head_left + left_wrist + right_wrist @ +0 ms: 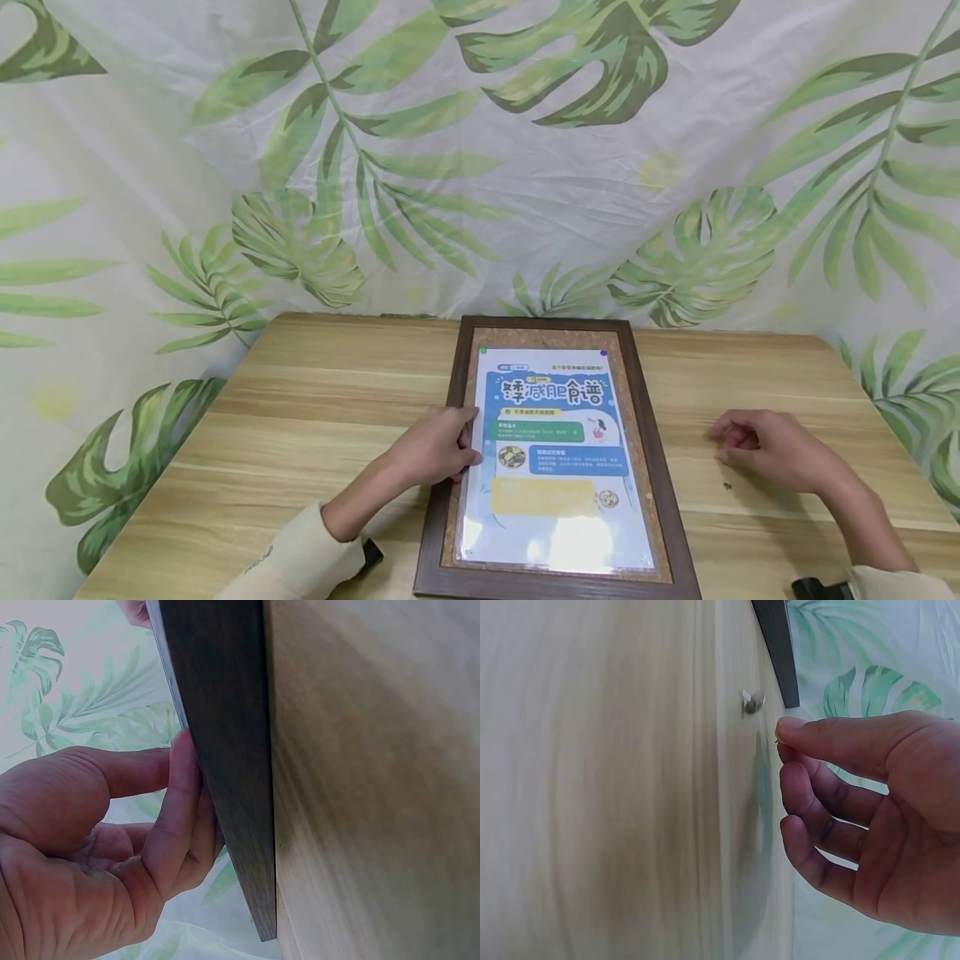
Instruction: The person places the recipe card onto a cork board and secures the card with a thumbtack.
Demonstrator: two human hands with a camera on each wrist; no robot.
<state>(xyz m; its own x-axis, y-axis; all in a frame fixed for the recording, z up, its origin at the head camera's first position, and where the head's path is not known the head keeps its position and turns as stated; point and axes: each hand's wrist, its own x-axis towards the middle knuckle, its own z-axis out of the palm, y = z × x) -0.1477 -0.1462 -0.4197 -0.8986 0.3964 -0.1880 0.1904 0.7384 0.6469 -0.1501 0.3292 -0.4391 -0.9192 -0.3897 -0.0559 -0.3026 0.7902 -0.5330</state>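
Note:
A corkboard in a dark wooden frame (656, 450) lies on the table with a glossy printed poster (555, 533) over its cork. A green pushpin (483, 351) sits at the poster's top left corner, a purple pushpin (603, 352) at its top right. My left hand (435, 446) touches the poster's left edge, thumb and fingertips pressing there; in the left wrist view its fingers (176, 799) lean against the frame's side. To the right of the board, my right hand (776, 450) pinches thumb to forefinger, with a tiny pin tip (777, 741) showing between them.
Small shiny metal bits (751, 702) lie on the table close to my right fingertips. The wood-grain table (330, 392) extends on both sides of the board. Behind it hangs a leaf-print cloth (420, 208), right at the table's back edge.

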